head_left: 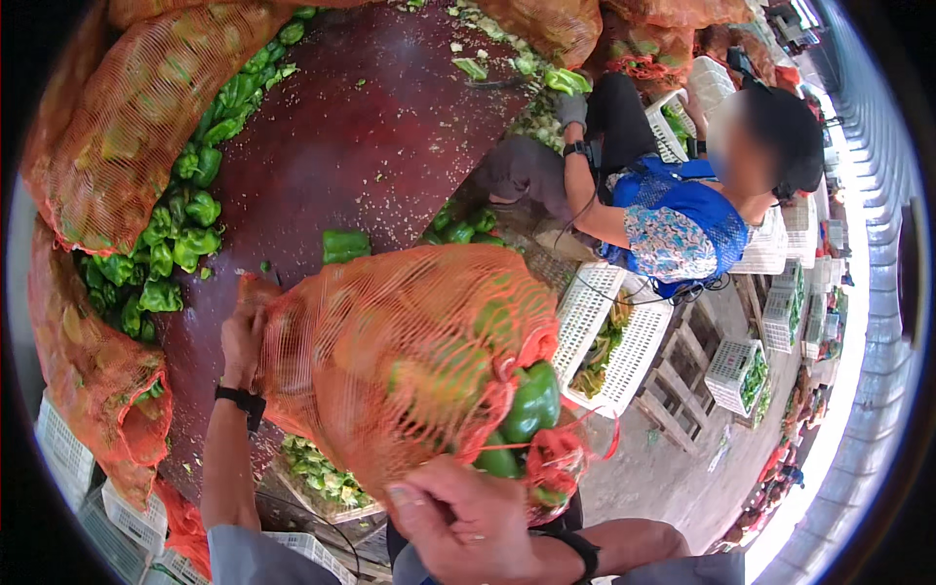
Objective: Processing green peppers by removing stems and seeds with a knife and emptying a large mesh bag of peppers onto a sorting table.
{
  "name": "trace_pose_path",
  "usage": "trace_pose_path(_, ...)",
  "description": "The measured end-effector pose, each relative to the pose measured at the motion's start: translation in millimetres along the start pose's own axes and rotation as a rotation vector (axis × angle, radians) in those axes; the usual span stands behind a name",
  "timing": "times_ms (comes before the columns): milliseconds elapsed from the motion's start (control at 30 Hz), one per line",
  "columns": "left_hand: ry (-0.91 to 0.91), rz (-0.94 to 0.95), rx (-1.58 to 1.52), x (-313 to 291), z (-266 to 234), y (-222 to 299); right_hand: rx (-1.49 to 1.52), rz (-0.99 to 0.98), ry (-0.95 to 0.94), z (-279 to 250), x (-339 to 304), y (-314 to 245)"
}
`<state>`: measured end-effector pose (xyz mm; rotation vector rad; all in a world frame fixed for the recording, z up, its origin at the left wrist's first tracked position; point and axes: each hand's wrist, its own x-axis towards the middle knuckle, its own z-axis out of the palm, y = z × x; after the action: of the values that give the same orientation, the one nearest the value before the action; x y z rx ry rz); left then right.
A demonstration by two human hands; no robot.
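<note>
You have a bulging orange mesh sack (400, 331) of green peppers between your two hands, at the near end of the dark red counter (322, 146).
Your left hand (244, 336) is closed on the sack's far-left corner; your right hand (468, 526), fingers curled, is at its near edge, where you cannot tell whether it grips the mesh. At the sack's right end, a large green pepper (533, 402) shows beside the red tie (556, 458). A cut-looking pepper piece (345, 246) lies just beyond the sack. Across from you, a co-worker's gloved hand (571, 109) holds another pepper (567, 82), with a white crate (624, 375) nearby.
</note>
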<state>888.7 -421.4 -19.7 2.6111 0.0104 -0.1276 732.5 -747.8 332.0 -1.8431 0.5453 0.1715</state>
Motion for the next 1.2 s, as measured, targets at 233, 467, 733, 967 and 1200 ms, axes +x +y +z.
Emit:
trace_pose_path(233,-0.220,-0.115,-0.466,-94,-125,43,0.247,-0.124,-0.187,94,2,-31)
trace_pose_path(467,0.047,-0.501,-0.907,-275,-199,135,0.155,-0.074,-0.301,232,21,-84)
trace_pose_path(733,0.595,-0.708,-1.245,-316,-170,187,0.064,-0.044,-0.300,312,23,-89)
trace_pose_path(967,0.207,-0.530,-0.511,-394,-74,51,0.090,-0.040,-0.351,303,22,-87)
trace_pose_path(1200,0.712,-0.657,-1.309,-249,-118,111,0.151,-0.237,-0.489,302,68,-62)
